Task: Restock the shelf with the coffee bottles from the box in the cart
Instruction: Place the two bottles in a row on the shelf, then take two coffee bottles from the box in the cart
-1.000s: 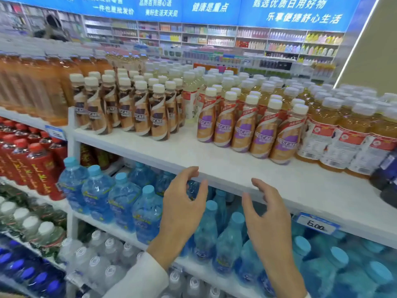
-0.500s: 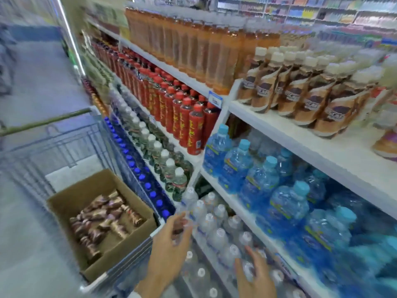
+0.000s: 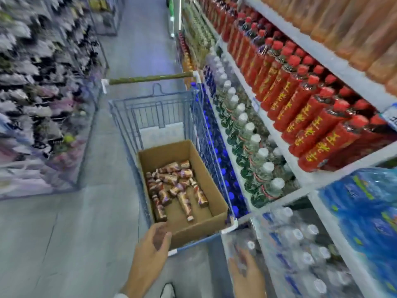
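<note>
Brown box [image 3: 199,231], one, in one cart [image 3: 150,112], perhaps fifteen coffee bottles [image 3: 171,181] inside, two hands, left hand [image 3: 150,257], right hand [image 3: 247,274], slack, empty.

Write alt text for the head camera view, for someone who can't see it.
A person's left hand hovers open by a cardboard box of loose coffee bottles in a blue wire shopping cart; the right hand hangs lower, empty. Drink shelves with red bottles line the right side.

cart [image 3: 150,112] on floor [image 3: 64,233] holds box [image 3: 199,231] w/ coffee bottles [image 3: 171,181] lying loose.
</note>
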### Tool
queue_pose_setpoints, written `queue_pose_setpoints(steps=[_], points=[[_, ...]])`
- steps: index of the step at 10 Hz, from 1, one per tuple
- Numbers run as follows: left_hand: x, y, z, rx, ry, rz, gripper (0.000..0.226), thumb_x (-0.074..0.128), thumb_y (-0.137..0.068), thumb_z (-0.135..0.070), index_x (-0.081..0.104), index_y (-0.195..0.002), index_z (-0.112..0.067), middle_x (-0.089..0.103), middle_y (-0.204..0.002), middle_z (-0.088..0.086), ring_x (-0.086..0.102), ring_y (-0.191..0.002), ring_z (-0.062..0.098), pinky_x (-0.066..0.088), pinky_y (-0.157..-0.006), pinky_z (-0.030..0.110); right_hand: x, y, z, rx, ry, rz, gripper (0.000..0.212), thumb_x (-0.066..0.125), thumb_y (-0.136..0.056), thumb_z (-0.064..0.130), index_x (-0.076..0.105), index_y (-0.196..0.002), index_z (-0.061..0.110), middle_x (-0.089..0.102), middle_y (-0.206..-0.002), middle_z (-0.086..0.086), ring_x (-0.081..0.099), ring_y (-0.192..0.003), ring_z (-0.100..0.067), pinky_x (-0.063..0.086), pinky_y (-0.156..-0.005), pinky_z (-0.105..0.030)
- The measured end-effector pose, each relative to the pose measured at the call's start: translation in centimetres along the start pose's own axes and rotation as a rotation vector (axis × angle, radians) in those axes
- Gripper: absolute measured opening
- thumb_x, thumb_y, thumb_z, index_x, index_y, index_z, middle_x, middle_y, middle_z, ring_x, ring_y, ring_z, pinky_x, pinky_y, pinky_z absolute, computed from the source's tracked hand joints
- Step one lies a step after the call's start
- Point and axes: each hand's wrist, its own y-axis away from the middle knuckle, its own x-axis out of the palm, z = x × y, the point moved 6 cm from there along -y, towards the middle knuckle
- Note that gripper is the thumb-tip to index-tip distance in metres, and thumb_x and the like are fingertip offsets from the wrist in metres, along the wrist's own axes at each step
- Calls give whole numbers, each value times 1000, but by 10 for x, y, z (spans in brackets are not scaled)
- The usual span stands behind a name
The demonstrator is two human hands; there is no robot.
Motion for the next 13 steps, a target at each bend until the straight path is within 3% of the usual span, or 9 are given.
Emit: queue_pose_setpoints(steps=[1, 2, 5, 7, 8, 10, 11, 12, 13], points=[[-7, -12, 8, -34, -11, 8, 21, 70, -95, -17, 65, -107, -33, 75, -98, -6, 71, -92, 14, 59, -85, 43, 18, -17, 19, 6, 14, 21, 48, 61, -99, 33, 50, -144, 21, 55, -142, 4, 50, -132, -14, 37, -108, -22], [-9, -30, 18, -78, -37, 14, 18, 66, -97, -21, 64, -113, -30, 72, -106, -8, 69, -97, 12, 58, -78, 28, 46, -45, 43, 13, -23, 66, 36, 64, -98, 31, 57, -133, 27, 59, -135, 7, 52, -125, -12, 43, -109, -35], [17, -90, 27, -315, 28, -70, 10, 64, -99, -25, 68, -108, -25, 72, -106, -6, 67, -101, 11, 51, -76, 16, 66, -139, 71, -20, 116, 258, 43, 60, -100, 36, 50, -142, 28, 56, -138, 11, 53, -125, -8, 44, -99, -24], [112, -189, 49, -933, 619, -14, 21, 58, -101, -33, 65, -104, -13, 75, -102, 11, 72, -94, 30, 59, -79, 42, 63, -198, 83, 45, 192, 310, 38, 58, -101, 37, 53, -138, 29, 57, -135, 12, 54, -122, -10, 46, -106, -35], [146, -227, 61, -999, 741, 4, 30, 53, -103, -35, 65, -108, -7, 73, -105, 14, 70, -94, 30, 57, -86, 43, 67, -210, 82, 82, 218, 326, 36, 59, -101, 36, 54, -136, 30, 58, -133, 12, 55, -119, -9, 48, -103, -31], [210, -297, 109, -1239, 956, -20, 63, 45, -105, -48, 47, -139, 4, 61, -131, 22, 63, -114, 36, 48, -105, 44, 84, -234, 68, 225, 177, 285, 26, 69, -95, 20, 61, -119, 27, 63, -121, 5, 57, -97, 3, 41, -72, 3], [229, -310, 130, -1319, 1112, -93, 67, 42, -105, -48, 40, -147, 3, 57, -138, 23, 60, -117, 39, 45, -106, 44, 90, -242, 62, 227, 179, 260, 27, 72, -92, 18, 63, -114, 29, 66, -116, 9, 60, -102, -5, 43, -76, -4], [239, -319, 163, -1301, 785, -108, 64, 52, -103, -43, 39, -150, 0, 47, -150, 23, 45, -138, 39, 46, -100, 26, 93, -250, 53, 243, 188, 261, 30, 75, -88, 10, 64, -108, 29, 68, -108, 12, 61, -99, -8, 43, -84, -13], [253, -336, 176, -1258, 728, -196, 71, 77, -82, -53, 60, -133, -6, 65, -129, 19, 63, -116, 37, 55, -87, 33, 90, -261, 41, 291, 202, 268, 31, 75, -87, 6, 63, -107, 26, 68, -109, 7, 61, -104, -17, 47, -96, -30]])
